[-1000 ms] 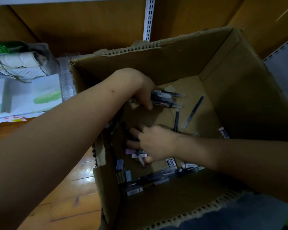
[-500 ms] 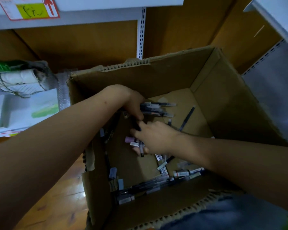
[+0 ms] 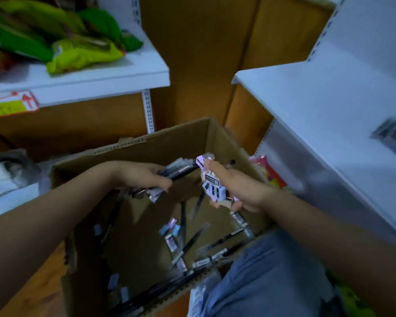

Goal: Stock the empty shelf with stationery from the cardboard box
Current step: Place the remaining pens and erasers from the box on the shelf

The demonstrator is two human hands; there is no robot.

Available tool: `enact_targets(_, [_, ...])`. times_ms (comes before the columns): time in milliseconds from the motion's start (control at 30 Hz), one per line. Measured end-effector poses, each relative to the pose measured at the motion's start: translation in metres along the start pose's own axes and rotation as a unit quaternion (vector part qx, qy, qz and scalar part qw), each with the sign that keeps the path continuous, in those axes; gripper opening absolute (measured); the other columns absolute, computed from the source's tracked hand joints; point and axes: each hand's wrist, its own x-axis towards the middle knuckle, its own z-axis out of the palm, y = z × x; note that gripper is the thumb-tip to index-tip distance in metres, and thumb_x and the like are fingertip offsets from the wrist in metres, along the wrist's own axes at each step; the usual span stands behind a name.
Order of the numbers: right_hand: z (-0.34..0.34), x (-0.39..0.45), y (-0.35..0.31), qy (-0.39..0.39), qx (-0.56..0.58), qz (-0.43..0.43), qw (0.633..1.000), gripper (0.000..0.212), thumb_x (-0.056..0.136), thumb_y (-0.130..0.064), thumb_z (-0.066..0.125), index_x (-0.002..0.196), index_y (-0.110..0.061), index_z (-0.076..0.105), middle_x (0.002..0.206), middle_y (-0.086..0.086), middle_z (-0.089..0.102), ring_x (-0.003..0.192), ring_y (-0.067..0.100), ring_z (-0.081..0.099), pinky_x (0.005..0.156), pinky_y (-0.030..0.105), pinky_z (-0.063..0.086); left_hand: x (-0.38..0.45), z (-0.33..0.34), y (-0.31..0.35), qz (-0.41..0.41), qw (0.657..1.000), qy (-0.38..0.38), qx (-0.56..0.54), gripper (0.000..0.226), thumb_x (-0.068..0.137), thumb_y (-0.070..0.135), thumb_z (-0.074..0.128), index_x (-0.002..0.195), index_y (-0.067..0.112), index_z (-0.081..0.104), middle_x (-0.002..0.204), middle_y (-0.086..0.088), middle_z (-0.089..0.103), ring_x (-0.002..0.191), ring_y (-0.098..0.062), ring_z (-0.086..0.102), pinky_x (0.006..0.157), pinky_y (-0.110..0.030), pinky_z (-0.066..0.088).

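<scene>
An open cardboard box [image 3: 183, 136] stands on the floor in front of me, with loose pens and small erasers [image 3: 183, 239] scattered on its bottom. My left hand [image 3: 144, 177] grips a bundle of dark pens [image 3: 181, 169] just above the box's far side. My right hand [image 3: 238, 191] holds several small pink and white packs [image 3: 212, 184] over the box's right side. A white shelf [image 3: 306, 101] runs along the right, bare where it is nearest; a blurred dark pile of pens [image 3: 393, 136] lies on it at the far right edge.
A white shelf [image 3: 101, 74] at upper left carries green snack bags [image 3: 82, 53] and a red and yellow price tag [image 3: 9, 106]. A colourful pack [image 3: 270, 172] sits on the low shelf right of the box. My knee in blue jeans [image 3: 272, 277] is at bottom right.
Both hands have lifted out of the box, the left with its pen bundle and the right now holding the pink packs. The view has tilted up, showing the shelves.
</scene>
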Motion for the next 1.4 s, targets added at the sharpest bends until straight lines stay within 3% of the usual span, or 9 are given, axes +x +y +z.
enact_targets(200, [-0.038, -0.076, 0.009, 0.083, 0.110, -0.059, 0.989, 0.049, 0.089, -0.072, 0.038, 0.093, -0.029, 0.061, 0.082, -0.001, 0.067, 0.071, 0.016, 0.063, 0.032, 0.012, 0.035, -0.035, 0.038, 0.057, 0.109, 0.991, 0.053, -0.048, 0.063, 0.059, 0.038, 0.072, 0.109, 0.004, 0.057, 0.086, -0.009, 0.063, 0.064, -0.017, 0.057, 0.045, -0.022, 0.042])
enact_targets(300, [-0.061, -0.131, 0.013, 0.170, 0.132, -0.059, 0.975, 0.064, 0.072, -0.085, 0.045, 0.104, -0.033, 0.063, 0.105, -0.001, 0.067, 0.098, 0.023, 0.061, 0.063, 0.028, 0.051, -0.046, 0.067, 0.108, 0.178, 0.979, 0.080, -0.054, 0.069, 0.046, 0.044, 0.072, 0.103, 0.005, 0.060, 0.090, -0.010, 0.063, 0.074, -0.025, 0.056, 0.046, -0.022, 0.042])
enact_targets(400, [-0.082, -0.202, 0.027, 0.266, 0.090, -0.078, 0.956, 0.050, 0.084, -0.079, 0.038, 0.112, -0.042, 0.056, 0.100, -0.001, 0.063, 0.091, 0.015, 0.056, 0.087, 0.040, 0.047, -0.051, 0.110, 0.170, 0.253, 0.964, 0.082, -0.020, 0.078, 0.047, 0.046, 0.072, 0.109, 0.001, 0.058, 0.094, -0.014, 0.062, 0.077, -0.026, 0.057, 0.052, -0.027, 0.045])
enact_targets(533, [-0.095, -0.306, 0.069, 0.376, 0.014, -0.103, 0.921, 0.035, 0.098, -0.061, 0.032, 0.083, -0.042, 0.056, 0.076, 0.020, 0.052, 0.058, 0.009, 0.046, 0.053, 0.020, 0.036, -0.057, 0.201, 0.250, 0.366, 0.925, 0.062, 0.078, 0.060, 0.057, 0.054, 0.067, 0.104, 0.017, 0.061, 0.090, -0.020, 0.065, 0.076, -0.035, 0.060, 0.068, -0.039, 0.045])
enact_targets(600, [-0.093, -0.355, 0.098, 0.419, -0.031, -0.111, 0.901, 0.032, 0.104, -0.044, 0.033, 0.076, -0.037, 0.047, 0.067, -0.004, 0.043, 0.051, 0.002, 0.036, 0.048, 0.014, 0.032, -0.055, 0.252, 0.281, 0.422, 0.894, 0.021, 0.148, 0.035, 0.075, 0.042, 0.070, 0.103, 0.025, 0.057, 0.069, -0.002, 0.063, 0.065, -0.017, 0.059, 0.062, -0.026, 0.044])
enact_targets(733, [-0.080, -0.442, 0.163, 0.542, -0.159, -0.095, 0.820, 0.045, 0.101, -0.051, 0.037, 0.086, -0.010, 0.047, 0.063, 0.010, 0.045, 0.053, 0.018, 0.048, 0.056, 0.030, 0.038, -0.053, 0.342, 0.323, 0.504, 0.799, -0.015, 0.327, 0.031, 0.093, 0.024, 0.065, 0.117, 0.029, 0.046, 0.077, 0.013, 0.055, 0.061, 0.005, 0.055, 0.053, -0.012, 0.038])
enact_targets(1000, [-0.073, -0.493, 0.269, 0.638, -0.393, 0.198, 0.632, 0.030, 0.098, -0.049, 0.043, 0.094, -0.023, 0.057, 0.094, -0.001, 0.053, 0.060, 0.019, 0.046, 0.051, 0.027, 0.027, -0.011, 0.447, 0.355, 0.579, 0.604, 0.042, 0.546, 0.036, 0.086, 0.049, 0.065, 0.103, 0.025, 0.044, 0.093, 0.008, 0.045, 0.074, -0.012, 0.052, 0.057, -0.030, 0.041])
enact_targets(1233, [-0.084, -0.497, 0.287, 0.683, -0.322, 0.160, 0.636, 0.058, 0.091, -0.065, 0.033, 0.119, -0.022, 0.061, 0.103, -0.001, 0.059, 0.095, 0.019, 0.057, 0.067, 0.029, 0.047, 0.016, 0.455, 0.345, 0.639, 0.573, 0.096, 0.505, 0.048, 0.083, 0.054, 0.063, 0.121, 0.027, 0.051, 0.106, 0.007, 0.053, 0.090, -0.014, 0.055, 0.066, -0.031, 0.047])
enact_targets(1400, [-0.081, -0.498, 0.291, 0.712, -0.294, 0.107, 0.629, 0.046, 0.091, -0.057, 0.046, 0.123, -0.025, 0.057, 0.107, -0.003, 0.063, 0.099, 0.019, 0.057, 0.071, 0.031, 0.050, 0.024, 0.447, 0.345, 0.668, 0.562, 0.092, 0.480, 0.062, 0.084, 0.074, 0.047, 0.127, 0.030, 0.052, 0.113, 0.010, 0.055, 0.099, -0.011, 0.057, 0.073, -0.033, 0.054])
